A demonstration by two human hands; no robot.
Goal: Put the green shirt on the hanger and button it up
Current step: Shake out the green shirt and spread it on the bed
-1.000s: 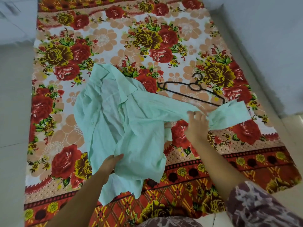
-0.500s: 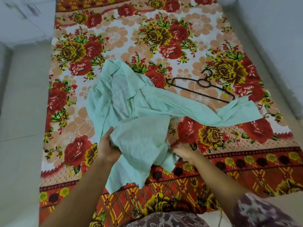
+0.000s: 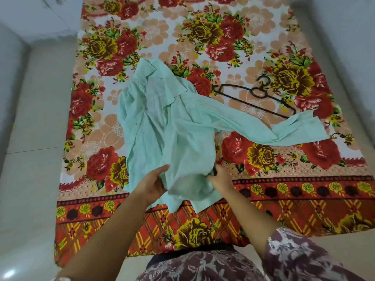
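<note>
The pale green shirt (image 3: 172, 126) lies crumpled on the floral sheet, collar toward the far side, one sleeve stretched out to the right. A black wire hanger (image 3: 251, 96) lies flat on the sheet beyond that sleeve, apart from the shirt's body; its lower right end touches the sleeve cuff. My left hand (image 3: 151, 184) grips the shirt's lower hem from the left. My right hand (image 3: 219, 176) pinches the hem on the right side, fingers partly buried in the cloth. The shirt front is open and unbuttoned.
A floral sheet (image 3: 294, 179) in red, yellow and peach covers the floor area under everything. Pale tiled floor (image 3: 30, 159) runs along the left; a pale wall (image 3: 355, 57) rises on the right. My patterned sleeve (image 3: 304, 256) fills the bottom right.
My right hand left the stretched sleeve and came down to the shirt's hem. My left hand shifted up along the hem. The sleeve now lies loose on the sheet.
</note>
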